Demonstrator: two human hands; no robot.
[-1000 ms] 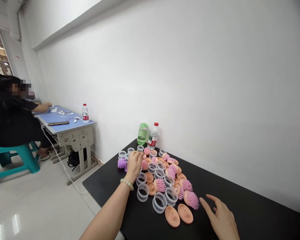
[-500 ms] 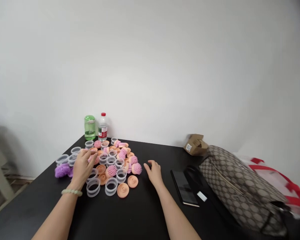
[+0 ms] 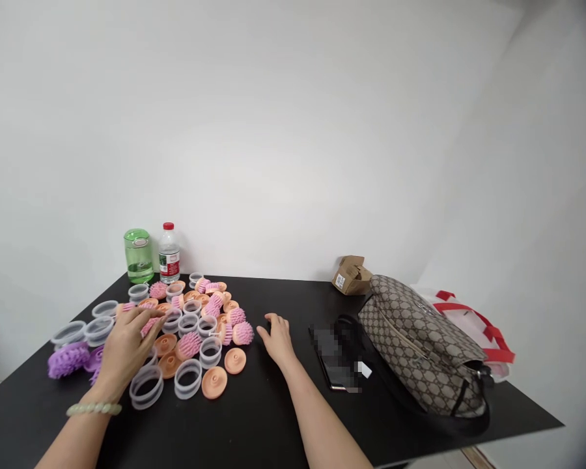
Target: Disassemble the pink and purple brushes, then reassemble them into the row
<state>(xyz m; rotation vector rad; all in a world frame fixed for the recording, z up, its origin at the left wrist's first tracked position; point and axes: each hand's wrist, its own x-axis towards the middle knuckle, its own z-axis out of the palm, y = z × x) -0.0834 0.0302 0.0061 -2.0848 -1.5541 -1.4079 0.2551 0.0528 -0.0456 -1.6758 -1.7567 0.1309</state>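
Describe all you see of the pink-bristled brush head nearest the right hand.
The brush head has pink, rubbery-looking bristles on a peach base. It lies tipped on the black table, bristles facing the right hand, whose thumb appears close but not touching. Left of it is another brush head, contact unclear.

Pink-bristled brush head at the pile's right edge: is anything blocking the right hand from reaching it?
Nothing visible does: between the right hand and the pink-bristled brush head, only a narrow strip of black tabletop shows.
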